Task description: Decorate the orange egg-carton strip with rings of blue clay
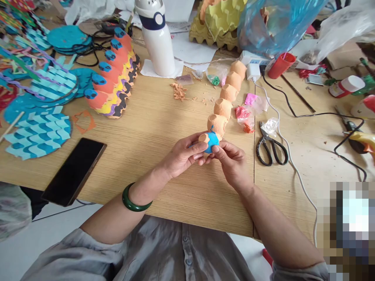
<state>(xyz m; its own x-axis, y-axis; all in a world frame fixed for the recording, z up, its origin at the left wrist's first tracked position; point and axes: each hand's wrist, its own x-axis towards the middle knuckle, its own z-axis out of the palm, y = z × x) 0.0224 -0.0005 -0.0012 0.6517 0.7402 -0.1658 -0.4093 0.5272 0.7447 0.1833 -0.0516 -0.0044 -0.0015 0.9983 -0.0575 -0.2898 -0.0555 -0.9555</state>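
Observation:
A row of peach-coloured egg-carton cups [222,108] runs from the power strip down toward me. At its near end, blue clay [212,143] covers part of the last cup. My left hand [184,154] pinches that end cup from the left, thumb on top beside the blue. From the right, my right hand [233,162] presses its thumb against the edge of the blue clay, with its other fingers curled beneath. The fingers under the cup are partly hidden.
Black-handled scissors [271,147] and pink clay in plastic [243,113] lie to the right. Further left are a phone [74,171] and a painted orange carton strip [113,84]. A white bottle [158,43] stands behind. A white cable [293,162] crosses the right side.

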